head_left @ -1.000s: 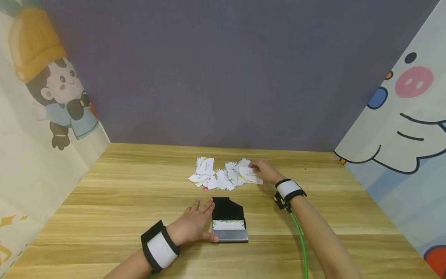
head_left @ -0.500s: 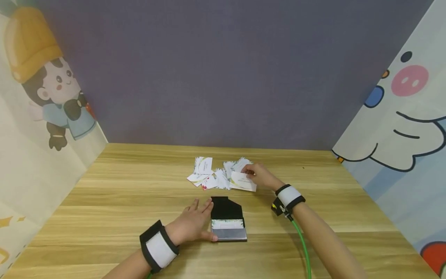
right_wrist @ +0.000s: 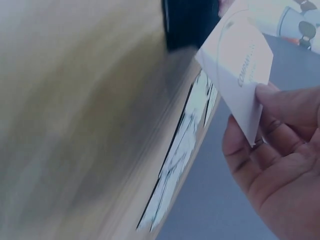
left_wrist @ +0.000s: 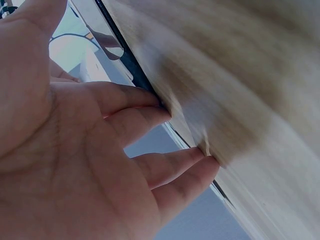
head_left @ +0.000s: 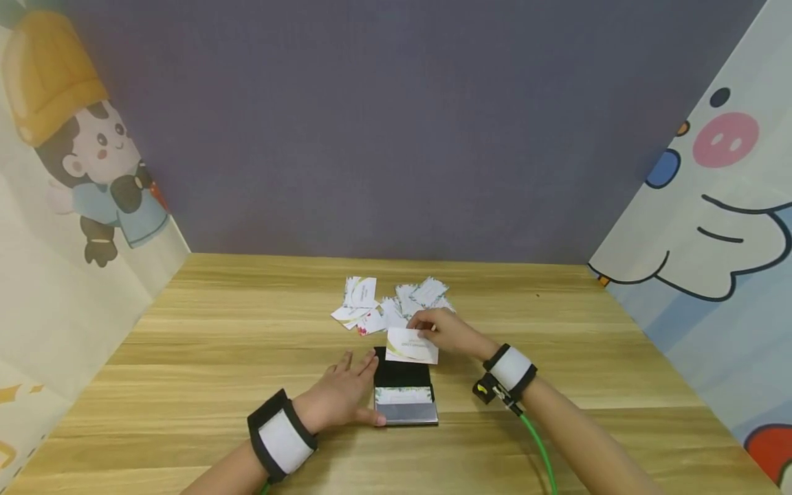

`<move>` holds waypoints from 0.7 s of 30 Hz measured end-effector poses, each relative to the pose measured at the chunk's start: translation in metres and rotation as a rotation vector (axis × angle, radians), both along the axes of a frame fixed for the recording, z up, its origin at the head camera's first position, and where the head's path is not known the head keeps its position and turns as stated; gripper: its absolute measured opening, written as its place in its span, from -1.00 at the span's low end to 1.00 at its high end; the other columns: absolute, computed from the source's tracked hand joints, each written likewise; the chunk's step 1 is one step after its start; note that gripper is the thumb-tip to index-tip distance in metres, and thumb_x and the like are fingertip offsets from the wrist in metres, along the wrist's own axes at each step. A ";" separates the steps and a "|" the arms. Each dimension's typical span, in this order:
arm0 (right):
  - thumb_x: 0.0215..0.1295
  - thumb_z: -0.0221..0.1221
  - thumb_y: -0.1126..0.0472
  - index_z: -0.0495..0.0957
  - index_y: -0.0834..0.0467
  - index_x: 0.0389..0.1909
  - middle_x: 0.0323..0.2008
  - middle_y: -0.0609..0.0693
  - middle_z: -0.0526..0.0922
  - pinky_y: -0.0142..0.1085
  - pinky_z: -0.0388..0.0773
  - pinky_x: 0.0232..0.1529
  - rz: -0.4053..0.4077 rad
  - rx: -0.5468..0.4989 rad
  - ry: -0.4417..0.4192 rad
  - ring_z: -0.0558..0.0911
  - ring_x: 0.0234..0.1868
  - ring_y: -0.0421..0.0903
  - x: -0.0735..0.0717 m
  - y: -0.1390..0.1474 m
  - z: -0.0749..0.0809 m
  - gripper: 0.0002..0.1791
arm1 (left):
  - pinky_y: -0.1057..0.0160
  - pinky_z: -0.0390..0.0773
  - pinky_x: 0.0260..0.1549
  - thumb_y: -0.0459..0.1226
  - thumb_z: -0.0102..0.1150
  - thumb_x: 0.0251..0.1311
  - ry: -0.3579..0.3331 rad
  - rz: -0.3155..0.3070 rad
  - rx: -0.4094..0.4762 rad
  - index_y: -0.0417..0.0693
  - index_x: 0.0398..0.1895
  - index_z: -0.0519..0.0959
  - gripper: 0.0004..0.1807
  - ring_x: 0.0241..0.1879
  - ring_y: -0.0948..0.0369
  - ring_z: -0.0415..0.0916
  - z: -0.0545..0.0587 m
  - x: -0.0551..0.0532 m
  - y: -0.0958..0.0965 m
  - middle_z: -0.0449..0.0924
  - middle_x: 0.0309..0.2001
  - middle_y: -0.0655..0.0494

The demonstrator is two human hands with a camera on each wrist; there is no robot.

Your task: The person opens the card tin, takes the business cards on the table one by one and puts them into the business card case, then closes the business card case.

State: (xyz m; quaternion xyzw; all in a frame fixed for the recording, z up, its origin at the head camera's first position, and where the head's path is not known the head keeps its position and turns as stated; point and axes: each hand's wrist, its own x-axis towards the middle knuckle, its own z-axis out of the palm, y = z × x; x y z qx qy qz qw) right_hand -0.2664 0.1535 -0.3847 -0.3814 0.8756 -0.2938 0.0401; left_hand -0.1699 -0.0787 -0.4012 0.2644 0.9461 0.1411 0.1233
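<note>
A white business card with a yellow curve (head_left: 408, 346) is pinched between thumb and fingers of my right hand (head_left: 448, 331). In the head view the card hovers over the raised black flap of a card case (head_left: 402, 375). The right wrist view shows the word "COMPANY" on the card (right_wrist: 245, 55). The case lies with its flap folded back, and a leafy-patterned card (head_left: 403, 395) sits in its silver pocket (head_left: 408, 413). My left hand (head_left: 340, 397) rests at the case's left side, fingers spread, thumb touching the lower left corner. In the left wrist view its fingertips (left_wrist: 210, 162) meet the tabletop.
Several loose cards (head_left: 396, 309) lie scattered on the wooden table (head_left: 247, 316) beyond the case. A grey panel (head_left: 396, 137) stands at the back, with cartoon-printed walls on both sides. A green cable (head_left: 540, 443) trails from the right wristband.
My right hand has lifted the white card from the right side of the pile and carried it left and nearer, over the case flap. The left hand stays in place.
</note>
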 end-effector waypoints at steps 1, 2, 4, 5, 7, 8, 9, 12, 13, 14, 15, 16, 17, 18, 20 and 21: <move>0.17 0.08 0.47 0.58 0.26 -0.23 -0.38 0.04 0.64 -0.44 0.50 -0.30 0.003 -0.004 -0.013 0.56 -0.35 -0.18 0.003 -0.001 0.000 -0.81 | -0.24 0.17 0.17 0.25 0.20 -0.16 0.000 0.000 0.001 -0.25 0.34 0.14 0.08 0.31 -0.34 -0.07 0.000 0.000 0.000 0.03 0.40 -0.13; 0.18 0.08 0.46 0.58 0.25 -0.23 -0.37 0.03 0.64 -0.45 0.50 -0.30 0.007 -0.008 -0.028 0.56 -0.34 -0.19 0.005 -0.002 0.001 -0.81 | -0.24 0.17 0.17 0.25 0.20 -0.16 0.000 -0.001 0.000 -0.25 0.34 0.13 0.08 0.31 -0.34 -0.07 0.000 0.000 0.000 0.03 0.40 -0.14; 0.18 0.08 0.45 0.58 0.24 -0.23 -0.36 0.03 0.64 -0.45 0.50 -0.29 0.012 -0.011 -0.046 0.56 -0.34 -0.20 0.008 -0.004 0.000 -0.82 | -0.24 0.17 0.17 0.25 0.20 -0.15 -0.002 -0.001 0.002 -0.26 0.34 0.13 0.08 0.31 -0.34 -0.06 0.001 -0.001 0.000 0.03 0.40 -0.14; 0.18 0.08 0.44 0.58 0.24 -0.22 -0.35 0.03 0.65 -0.45 0.50 -0.29 0.014 -0.011 -0.053 0.57 -0.33 -0.21 0.010 -0.005 -0.001 -0.82 | -0.24 0.17 0.17 0.25 0.20 -0.15 -0.002 -0.002 0.001 -0.26 0.34 0.13 0.08 0.31 -0.34 -0.06 0.001 -0.001 0.000 0.03 0.40 -0.14; 0.19 0.08 0.43 0.58 0.22 -0.22 -0.34 0.02 0.65 -0.45 0.50 -0.29 0.016 -0.011 -0.068 0.56 -0.33 -0.22 0.012 -0.006 -0.003 -0.82 | -0.24 0.17 0.17 0.25 0.20 -0.14 -0.004 -0.002 0.003 -0.27 0.34 0.13 0.08 0.31 -0.34 -0.07 0.001 -0.001 0.000 0.03 0.40 -0.15; 0.19 0.08 0.43 0.58 0.22 -0.22 -0.34 0.02 0.65 -0.45 0.50 -0.29 0.017 -0.010 -0.076 0.56 -0.33 -0.23 0.013 -0.007 -0.004 -0.82 | -0.24 0.17 0.17 0.25 0.20 -0.14 -0.004 -0.002 0.003 -0.27 0.34 0.13 0.08 0.31 -0.34 -0.07 0.001 -0.001 0.000 0.03 0.40 -0.15; 0.19 0.08 0.43 0.58 0.22 -0.22 -0.34 0.02 0.65 -0.45 0.50 -0.29 0.020 -0.010 -0.081 0.56 -0.33 -0.24 0.014 -0.007 -0.005 -0.82 | -0.24 0.17 0.17 0.24 0.20 -0.14 -0.003 -0.003 0.004 -0.27 0.34 0.13 0.08 0.31 -0.34 -0.07 0.001 -0.001 0.000 0.03 0.40 -0.15; 0.19 0.08 0.43 0.59 0.22 -0.22 -0.34 0.02 0.65 -0.45 0.51 -0.29 0.033 -0.012 -0.090 0.56 -0.34 -0.25 0.017 -0.009 -0.008 -0.81 | -0.24 0.17 0.17 0.24 0.20 -0.14 -0.001 -0.002 0.006 -0.27 0.34 0.13 0.08 0.31 -0.35 -0.08 0.001 -0.001 -0.001 0.03 0.40 -0.15; 0.19 0.08 0.43 0.59 0.21 -0.23 -0.34 0.01 0.66 -0.45 0.51 -0.30 0.039 -0.013 -0.090 0.56 -0.34 -0.25 0.019 -0.009 -0.009 -0.81 | -0.24 0.17 0.17 0.24 0.20 -0.14 0.000 -0.002 0.008 -0.27 0.34 0.13 0.08 0.31 -0.35 -0.08 0.001 0.000 -0.001 0.03 0.40 -0.15; 0.18 0.09 0.43 0.59 0.21 -0.23 -0.34 0.01 0.66 -0.45 0.51 -0.30 0.047 -0.011 -0.087 0.56 -0.35 -0.25 0.020 -0.009 -0.009 -0.82 | -0.24 0.17 0.17 0.24 0.20 -0.14 0.001 -0.002 0.008 -0.28 0.33 0.14 0.07 0.31 -0.35 -0.08 0.001 0.000 -0.001 0.03 0.39 -0.15; 0.18 0.09 0.44 0.59 0.22 -0.23 -0.34 0.02 0.66 -0.45 0.51 -0.31 0.055 -0.014 -0.083 0.57 -0.35 -0.24 0.021 -0.010 -0.010 -0.81 | -0.25 0.17 0.17 0.24 0.21 -0.14 0.003 -0.003 0.010 -0.28 0.33 0.14 0.07 0.31 -0.36 -0.08 0.001 0.000 -0.001 0.03 0.39 -0.16; 0.17 0.09 0.44 0.59 0.23 -0.23 -0.34 0.02 0.66 -0.45 0.51 -0.31 0.061 -0.015 -0.078 0.57 -0.35 -0.23 0.022 -0.010 -0.010 -0.82 | -0.25 0.17 0.16 0.23 0.21 -0.14 0.004 -0.004 0.012 -0.29 0.33 0.14 0.07 0.31 -0.36 -0.08 0.001 0.000 -0.001 0.03 0.39 -0.16; 0.17 0.09 0.45 0.59 0.24 -0.24 -0.35 0.03 0.66 -0.45 0.51 -0.31 0.066 -0.019 -0.074 0.57 -0.35 -0.23 0.023 -0.011 -0.009 -0.82 | -0.25 0.16 0.16 0.23 0.21 -0.14 0.005 -0.004 0.014 -0.29 0.33 0.14 0.07 0.30 -0.36 -0.08 0.001 0.000 -0.001 0.03 0.39 -0.16; 0.17 0.09 0.45 0.59 0.24 -0.24 -0.35 0.03 0.67 -0.45 0.51 -0.31 0.069 -0.023 -0.071 0.58 -0.35 -0.22 0.023 -0.011 -0.009 -0.82 | -0.26 0.16 0.16 0.23 0.21 -0.14 0.005 -0.005 0.016 -0.29 0.33 0.14 0.07 0.30 -0.36 -0.08 0.001 0.000 -0.001 0.03 0.39 -0.17; 0.17 0.08 0.45 0.58 0.26 -0.24 -0.34 0.06 0.67 -0.45 0.52 -0.31 0.065 -0.033 -0.060 0.58 -0.35 -0.21 0.025 -0.012 -0.008 -0.82 | -0.26 0.16 0.17 0.22 0.22 -0.14 0.008 -0.005 0.022 -0.30 0.33 0.14 0.08 0.30 -0.37 -0.08 0.001 0.000 -0.001 0.04 0.39 -0.17; 0.16 0.08 0.46 0.58 0.28 -0.24 -0.34 0.07 0.67 -0.45 0.53 -0.30 0.064 -0.039 -0.056 0.59 -0.35 -0.20 0.025 -0.013 -0.008 -0.82 | -0.26 0.16 0.17 0.22 0.22 -0.14 0.009 -0.005 0.025 -0.30 0.33 0.13 0.08 0.30 -0.37 -0.08 0.001 0.000 -0.001 0.04 0.39 -0.18</move>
